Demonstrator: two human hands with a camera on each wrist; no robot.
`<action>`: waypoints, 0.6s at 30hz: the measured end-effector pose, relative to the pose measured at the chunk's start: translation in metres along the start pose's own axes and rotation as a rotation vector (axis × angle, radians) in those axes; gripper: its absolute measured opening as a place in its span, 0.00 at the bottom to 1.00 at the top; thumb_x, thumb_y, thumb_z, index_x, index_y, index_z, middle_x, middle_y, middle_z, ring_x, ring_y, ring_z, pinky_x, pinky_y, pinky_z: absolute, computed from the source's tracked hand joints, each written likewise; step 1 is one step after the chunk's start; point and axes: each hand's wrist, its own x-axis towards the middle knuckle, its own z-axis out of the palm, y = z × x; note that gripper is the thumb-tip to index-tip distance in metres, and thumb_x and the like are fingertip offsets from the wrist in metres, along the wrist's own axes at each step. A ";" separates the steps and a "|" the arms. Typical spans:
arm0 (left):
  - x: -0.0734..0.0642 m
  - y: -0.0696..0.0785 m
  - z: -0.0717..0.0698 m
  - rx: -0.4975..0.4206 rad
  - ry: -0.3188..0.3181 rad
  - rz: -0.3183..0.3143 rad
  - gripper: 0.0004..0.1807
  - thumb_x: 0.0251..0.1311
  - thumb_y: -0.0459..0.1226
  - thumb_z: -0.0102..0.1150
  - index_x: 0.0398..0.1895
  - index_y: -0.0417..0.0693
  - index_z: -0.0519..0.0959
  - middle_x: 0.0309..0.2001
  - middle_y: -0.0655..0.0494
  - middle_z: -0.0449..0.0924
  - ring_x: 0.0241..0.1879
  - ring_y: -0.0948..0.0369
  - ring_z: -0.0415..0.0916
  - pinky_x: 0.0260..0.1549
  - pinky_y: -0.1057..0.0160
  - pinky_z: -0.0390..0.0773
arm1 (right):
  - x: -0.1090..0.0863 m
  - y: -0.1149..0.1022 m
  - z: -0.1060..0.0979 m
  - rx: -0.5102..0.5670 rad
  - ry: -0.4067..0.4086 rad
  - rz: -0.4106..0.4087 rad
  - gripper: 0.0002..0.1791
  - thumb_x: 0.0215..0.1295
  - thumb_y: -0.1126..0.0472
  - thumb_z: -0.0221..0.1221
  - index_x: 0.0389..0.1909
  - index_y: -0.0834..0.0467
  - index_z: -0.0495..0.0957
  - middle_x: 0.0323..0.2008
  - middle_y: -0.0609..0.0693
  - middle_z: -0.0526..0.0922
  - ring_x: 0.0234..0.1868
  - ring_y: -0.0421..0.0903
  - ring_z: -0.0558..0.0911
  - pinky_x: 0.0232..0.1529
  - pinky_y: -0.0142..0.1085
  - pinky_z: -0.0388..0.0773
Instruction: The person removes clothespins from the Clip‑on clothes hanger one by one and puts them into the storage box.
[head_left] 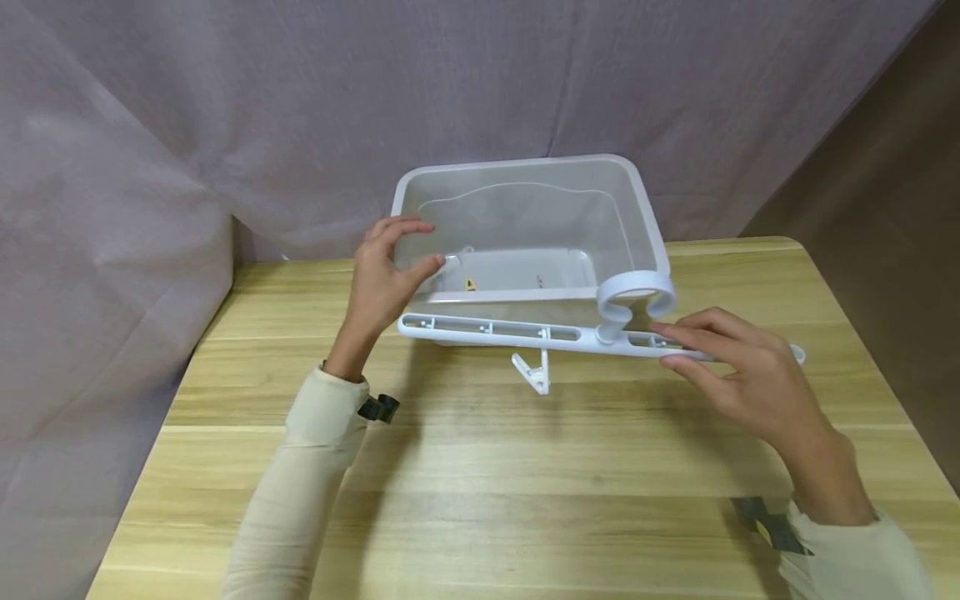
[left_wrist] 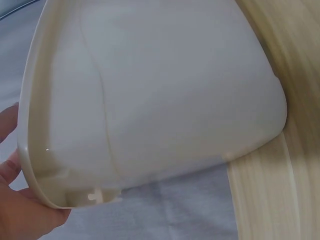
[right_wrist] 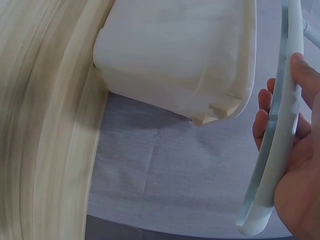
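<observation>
My right hand [head_left: 757, 375] holds a white clip hanger [head_left: 510, 333] by the right part of its long slotted bar, thumb on the near side. The hanger's curved hook [head_left: 637, 287] points up, and one white clip [head_left: 534, 373] dangles below the bar. In the right wrist view the fingers [right_wrist: 261, 125] wrap round the bar. Behind the hanger a translucent white bin [head_left: 517, 167] stands with its mouth up. My left hand [head_left: 378, 279] is at the bin's left front corner, thumb and fingers spread apart with nothing seen between them.
A wooden table [head_left: 525, 500] bears the bin near its back edge. A grey-purple curtain [head_left: 450, 83] hangs behind and to the left. Inside the bin are a small yellow-and-black label [head_left: 470, 284] and a faint clear piece too small to make out.
</observation>
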 end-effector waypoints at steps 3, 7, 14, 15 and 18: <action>-0.002 -0.001 -0.001 -0.012 -0.003 0.016 0.20 0.52 0.29 0.74 0.50 0.36 0.83 0.55 0.44 0.78 0.59 0.51 0.70 0.63 0.57 0.63 | 0.000 0.000 0.000 -0.001 0.002 0.001 0.30 0.71 0.40 0.57 0.39 0.67 0.88 0.32 0.55 0.84 0.37 0.32 0.77 0.40 0.18 0.68; -0.004 -0.001 -0.003 -0.046 -0.003 0.029 0.20 0.52 0.28 0.74 0.49 0.36 0.83 0.55 0.42 0.78 0.59 0.51 0.70 0.64 0.58 0.64 | 0.001 0.000 0.000 0.004 0.001 0.003 0.31 0.71 0.40 0.57 0.39 0.67 0.88 0.33 0.55 0.84 0.37 0.32 0.77 0.39 0.19 0.68; -0.007 0.002 -0.005 -0.050 -0.032 0.021 0.19 0.53 0.30 0.74 0.50 0.37 0.83 0.56 0.42 0.76 0.60 0.52 0.68 0.64 0.55 0.62 | 0.000 0.001 0.000 0.002 -0.003 0.000 0.30 0.71 0.40 0.57 0.39 0.67 0.88 0.33 0.55 0.84 0.37 0.32 0.77 0.39 0.19 0.68; -0.008 0.002 -0.006 -0.049 -0.035 0.021 0.19 0.54 0.30 0.73 0.50 0.38 0.83 0.57 0.43 0.76 0.60 0.52 0.68 0.64 0.55 0.62 | 0.000 0.001 0.000 0.001 -0.003 0.000 0.30 0.71 0.40 0.57 0.39 0.66 0.88 0.33 0.55 0.84 0.37 0.32 0.77 0.39 0.19 0.68; -0.009 0.003 -0.007 -0.054 -0.040 0.025 0.19 0.54 0.29 0.73 0.51 0.38 0.83 0.57 0.44 0.76 0.60 0.52 0.68 0.64 0.54 0.63 | 0.000 0.001 0.001 0.002 0.002 0.000 0.30 0.71 0.40 0.57 0.39 0.66 0.88 0.32 0.55 0.84 0.37 0.32 0.77 0.39 0.19 0.68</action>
